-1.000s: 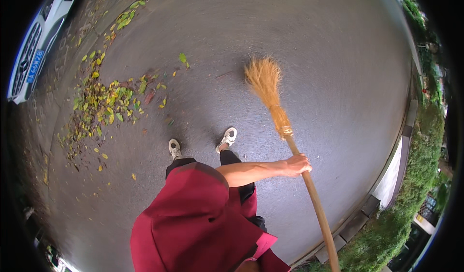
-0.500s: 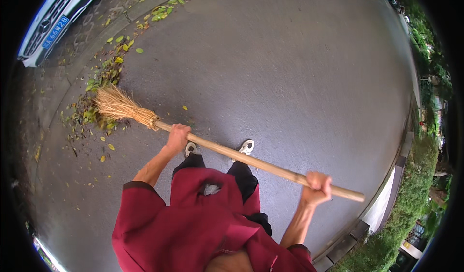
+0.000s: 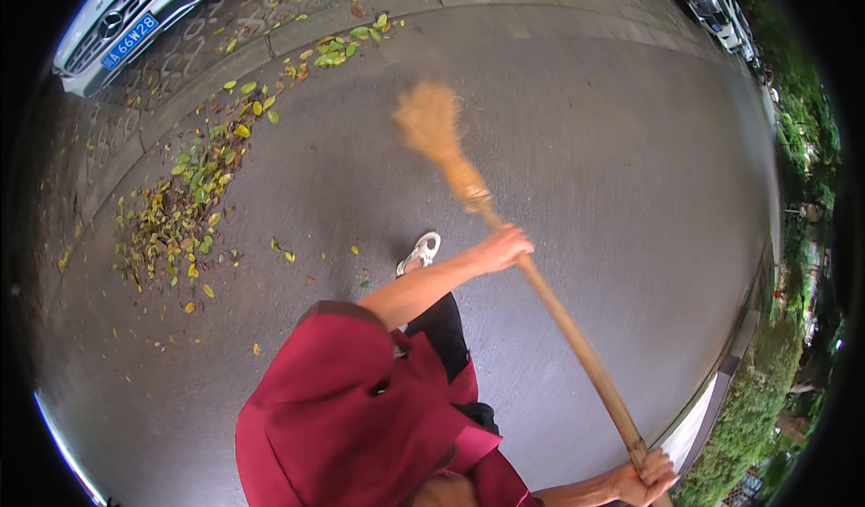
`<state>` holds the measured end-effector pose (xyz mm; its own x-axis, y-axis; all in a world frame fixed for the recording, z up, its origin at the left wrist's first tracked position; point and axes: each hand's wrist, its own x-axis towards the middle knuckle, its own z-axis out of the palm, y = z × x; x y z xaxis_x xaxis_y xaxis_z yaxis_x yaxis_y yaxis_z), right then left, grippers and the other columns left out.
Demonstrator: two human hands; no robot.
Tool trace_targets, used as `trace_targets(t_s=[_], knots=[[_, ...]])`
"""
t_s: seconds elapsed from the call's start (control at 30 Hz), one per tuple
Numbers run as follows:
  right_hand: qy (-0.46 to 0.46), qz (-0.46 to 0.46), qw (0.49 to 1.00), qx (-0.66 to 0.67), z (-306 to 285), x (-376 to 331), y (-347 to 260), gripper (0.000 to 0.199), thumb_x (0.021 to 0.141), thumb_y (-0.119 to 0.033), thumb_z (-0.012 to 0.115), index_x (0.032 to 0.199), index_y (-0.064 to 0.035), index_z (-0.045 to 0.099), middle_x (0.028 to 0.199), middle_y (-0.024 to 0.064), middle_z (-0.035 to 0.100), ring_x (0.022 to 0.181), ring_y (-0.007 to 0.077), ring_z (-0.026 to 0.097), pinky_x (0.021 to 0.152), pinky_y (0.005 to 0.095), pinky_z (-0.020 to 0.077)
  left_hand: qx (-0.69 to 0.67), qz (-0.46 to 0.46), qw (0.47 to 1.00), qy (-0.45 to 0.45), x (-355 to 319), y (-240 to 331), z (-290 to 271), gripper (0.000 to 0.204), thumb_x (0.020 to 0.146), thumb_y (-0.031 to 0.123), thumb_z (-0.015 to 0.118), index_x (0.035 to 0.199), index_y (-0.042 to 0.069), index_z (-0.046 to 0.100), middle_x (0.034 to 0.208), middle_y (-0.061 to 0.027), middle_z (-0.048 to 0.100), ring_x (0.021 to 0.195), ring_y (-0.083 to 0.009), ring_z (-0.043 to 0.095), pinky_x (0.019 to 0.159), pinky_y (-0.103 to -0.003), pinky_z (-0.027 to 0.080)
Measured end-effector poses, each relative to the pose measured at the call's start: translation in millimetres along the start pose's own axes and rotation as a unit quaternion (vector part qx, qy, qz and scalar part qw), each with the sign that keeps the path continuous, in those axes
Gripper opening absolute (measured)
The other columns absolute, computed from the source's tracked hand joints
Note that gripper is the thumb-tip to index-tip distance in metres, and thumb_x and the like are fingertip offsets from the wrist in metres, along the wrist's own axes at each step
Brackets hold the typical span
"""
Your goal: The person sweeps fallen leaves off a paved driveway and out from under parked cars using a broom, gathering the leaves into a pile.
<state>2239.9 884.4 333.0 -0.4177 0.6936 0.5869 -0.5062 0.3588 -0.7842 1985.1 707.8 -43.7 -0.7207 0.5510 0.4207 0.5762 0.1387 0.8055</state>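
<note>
Both my hands grip the wooden handle of a straw broom (image 3: pixel 577 336). My left hand (image 3: pixel 505 247) is wrapped round the handle just below the bound neck. Near the handle's far end, at the lower right, my right hand (image 3: pixel 651 478) is closed round it. The bristles are blurred by motion and point up and away from me over the grey road; I cannot tell whether they touch it. Left of the broom lies a heap of yellow, green and brown leaves (image 3: pixel 185 208), apart from the bristles. A few single leaves are scattered near my white shoe (image 3: pixel 420 253).
A kerb (image 3: pixel 243 61) curves along the far left, with patterned paving behind it. On that paving stands a white car (image 3: pixel 135 20). Another parked vehicle (image 3: pixel 712 7) is at the far right. A low hedge (image 3: pixel 748 417) and a stone edging run along the right side.
The broom head has swung from the leaves at the left to the far middle. My left hand has moved right, my right hand down and right. The leaf heap now shows uncovered.
</note>
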Motion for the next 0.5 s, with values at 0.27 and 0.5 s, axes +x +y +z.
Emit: trace_targets(t_s=[0.27,0.5], knots=[[-0.104,0.436,0.879,0.165,206,-16,255,0.039,0.084,-0.020,0.059,0.053,-0.0159,0.035,0.045,-0.0051,0.031,0.039,0.0091,0.028,0.036,0.0253,0.0227,0.258,-0.362,0.896,-0.003,-193,-109,-187,0.009,0.069,0.007,0.061,0.078,0.007,0.065,0.076,-0.0117,0.063,0.084,-0.0311,0.060,0.074,-0.042,0.045],[-0.122,0.243,0.934,0.233,228,128,246,0.032,0.092,-0.021,0.054,0.062,-0.0141,0.043,0.050,-0.0063,0.036,0.037,0.0055,0.027,0.031,0.0226,0.0249,0.288,-0.236,0.927,0.040,5,-74,-260,0.010,0.068,0.009,0.061,0.078,0.011,0.061,0.071,-0.0079,0.057,0.074,-0.0274,0.057,0.070,-0.040,0.038]])
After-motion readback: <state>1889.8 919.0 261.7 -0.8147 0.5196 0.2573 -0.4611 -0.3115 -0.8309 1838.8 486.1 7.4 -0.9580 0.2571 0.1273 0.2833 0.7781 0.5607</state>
